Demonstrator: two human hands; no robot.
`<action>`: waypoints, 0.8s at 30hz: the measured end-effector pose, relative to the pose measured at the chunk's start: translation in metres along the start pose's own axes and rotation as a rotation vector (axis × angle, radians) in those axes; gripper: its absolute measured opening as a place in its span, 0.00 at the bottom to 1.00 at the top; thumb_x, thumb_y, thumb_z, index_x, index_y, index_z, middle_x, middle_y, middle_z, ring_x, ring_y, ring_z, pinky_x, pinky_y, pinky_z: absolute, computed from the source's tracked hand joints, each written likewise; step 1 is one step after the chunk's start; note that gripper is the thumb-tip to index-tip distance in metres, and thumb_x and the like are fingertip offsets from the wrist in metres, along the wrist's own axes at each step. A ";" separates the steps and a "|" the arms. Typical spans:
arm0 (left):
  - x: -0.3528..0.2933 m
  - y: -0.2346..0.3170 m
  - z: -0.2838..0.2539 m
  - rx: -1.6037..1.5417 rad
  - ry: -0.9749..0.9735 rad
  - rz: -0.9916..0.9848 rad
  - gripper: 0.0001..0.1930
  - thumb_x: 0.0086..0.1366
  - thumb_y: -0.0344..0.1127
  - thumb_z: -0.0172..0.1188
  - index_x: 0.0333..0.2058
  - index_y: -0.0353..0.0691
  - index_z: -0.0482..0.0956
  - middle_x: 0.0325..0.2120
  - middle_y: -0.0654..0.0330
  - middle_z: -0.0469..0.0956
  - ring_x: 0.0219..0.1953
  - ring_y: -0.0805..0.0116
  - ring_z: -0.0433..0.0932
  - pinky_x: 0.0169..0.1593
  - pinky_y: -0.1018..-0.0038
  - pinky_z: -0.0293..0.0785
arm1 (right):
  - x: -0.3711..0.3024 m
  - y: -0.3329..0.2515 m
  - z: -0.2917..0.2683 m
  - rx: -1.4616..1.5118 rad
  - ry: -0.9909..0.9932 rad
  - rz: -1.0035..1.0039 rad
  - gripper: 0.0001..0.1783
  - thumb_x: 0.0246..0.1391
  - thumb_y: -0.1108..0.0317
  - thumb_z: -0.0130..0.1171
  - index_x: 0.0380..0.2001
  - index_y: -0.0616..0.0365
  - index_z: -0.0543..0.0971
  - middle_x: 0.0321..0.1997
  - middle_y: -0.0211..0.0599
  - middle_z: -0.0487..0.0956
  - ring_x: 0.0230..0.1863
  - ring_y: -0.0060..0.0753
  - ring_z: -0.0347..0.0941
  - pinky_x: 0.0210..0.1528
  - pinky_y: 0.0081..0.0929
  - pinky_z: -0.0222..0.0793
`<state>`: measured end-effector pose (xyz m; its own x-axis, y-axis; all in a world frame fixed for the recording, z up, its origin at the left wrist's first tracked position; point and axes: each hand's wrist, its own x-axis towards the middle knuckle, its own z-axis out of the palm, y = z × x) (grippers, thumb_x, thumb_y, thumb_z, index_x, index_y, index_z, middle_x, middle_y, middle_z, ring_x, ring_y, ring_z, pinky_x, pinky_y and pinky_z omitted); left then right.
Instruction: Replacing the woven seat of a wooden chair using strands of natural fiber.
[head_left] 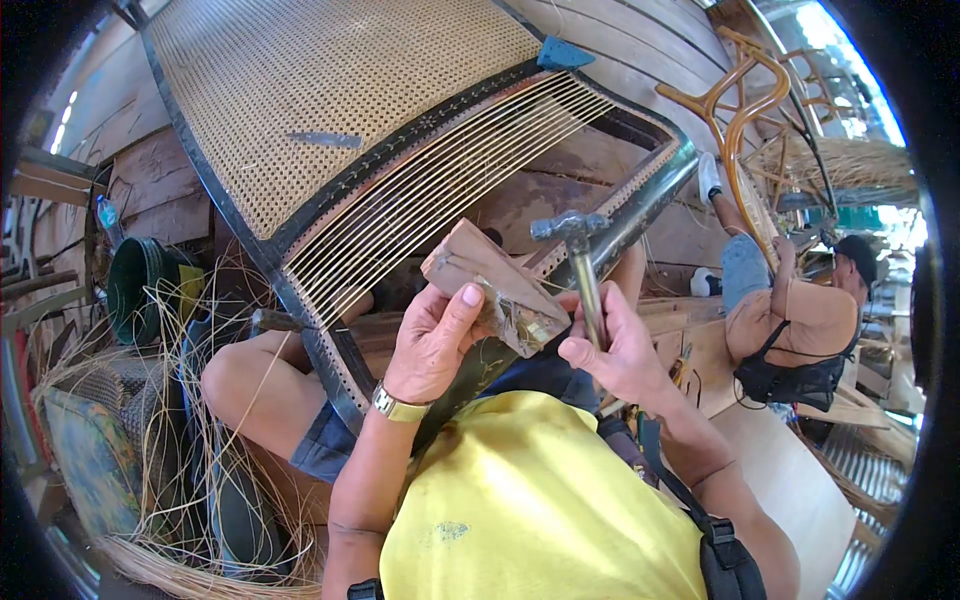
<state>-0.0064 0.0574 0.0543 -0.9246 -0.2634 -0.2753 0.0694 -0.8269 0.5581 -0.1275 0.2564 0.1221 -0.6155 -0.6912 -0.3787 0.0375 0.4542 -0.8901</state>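
My left hand (435, 335) is closed on a rough wooden block (490, 275), thumb on its near face, tilted above my lap. In my right hand (625, 350) a hammer (583, 255) stands upright, its metal head up and the fingers around its handle. The right fingers are close to the block's right end; whether they touch it I cannot tell. Beyond both hands lies a dark frame (680, 165) with cane weaving (330, 90). Parallel cane strands (440, 185) stretch across its nearer opening. A flat grey blade-like strip (325, 139) rests on the weave.
A blue wedge-shaped block (563, 54) sits on the frame's far bar. Loose cane strands (200, 480) tangle at the left by a dark green bucket (135, 290). On the right another person (800, 320) sits near a curved wooden chair frame (735, 110).
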 end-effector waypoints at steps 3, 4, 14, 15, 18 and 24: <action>-0.004 -0.005 -0.001 -0.011 0.002 -0.064 0.16 0.70 0.40 0.61 0.52 0.41 0.75 0.42 0.66 0.80 0.41 0.76 0.78 0.46 0.73 0.76 | 0.000 -0.001 0.015 0.117 0.035 -0.005 0.27 0.56 0.57 0.69 0.50 0.61 0.69 0.30 0.24 0.71 0.26 0.13 0.66 0.28 0.12 0.62; -0.004 -0.005 0.002 -0.008 0.062 -0.092 0.15 0.68 0.38 0.62 0.51 0.41 0.76 0.42 0.66 0.80 0.42 0.76 0.79 0.46 0.73 0.76 | 0.000 -0.002 0.017 0.187 0.059 0.033 0.25 0.58 0.59 0.68 0.48 0.61 0.69 0.28 0.24 0.71 0.25 0.14 0.66 0.27 0.12 0.62; -0.013 0.003 0.022 -0.045 0.033 -0.115 0.19 0.66 0.31 0.63 0.55 0.37 0.73 0.50 0.61 0.78 0.52 0.70 0.76 0.57 0.71 0.71 | 0.014 0.032 0.013 0.477 0.038 0.042 0.15 0.61 0.68 0.63 0.42 0.56 0.66 0.29 0.29 0.73 0.19 0.18 0.66 0.18 0.15 0.59; -0.015 0.004 0.019 0.056 -0.007 -0.084 0.21 0.66 0.29 0.62 0.57 0.36 0.71 0.52 0.60 0.76 0.54 0.70 0.74 0.59 0.70 0.69 | 0.015 0.035 0.013 0.517 0.021 0.058 0.15 0.61 0.68 0.63 0.42 0.55 0.66 0.30 0.29 0.73 0.19 0.18 0.66 0.18 0.15 0.59; -0.022 0.004 0.018 0.209 -0.036 -0.022 0.25 0.65 0.24 0.61 0.60 0.35 0.66 0.55 0.59 0.73 0.58 0.69 0.71 0.62 0.70 0.66 | 0.018 0.037 0.015 0.553 -0.006 0.082 0.15 0.60 0.68 0.63 0.43 0.55 0.67 0.31 0.30 0.74 0.18 0.18 0.66 0.17 0.15 0.58; -0.023 0.013 0.029 0.214 -0.048 0.010 0.31 0.65 0.19 0.59 0.65 0.33 0.59 0.59 0.58 0.69 0.59 0.70 0.70 0.64 0.70 0.65 | 0.021 0.048 0.016 0.624 -0.073 0.080 0.16 0.61 0.64 0.64 0.42 0.54 0.66 0.25 0.29 0.71 0.17 0.19 0.65 0.17 0.15 0.57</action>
<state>0.0052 0.0676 0.0909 -0.9414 -0.2426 -0.2344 0.0018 -0.6986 0.7155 -0.1261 0.2551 0.0673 -0.5372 -0.7154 -0.4468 0.5468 0.1080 -0.8303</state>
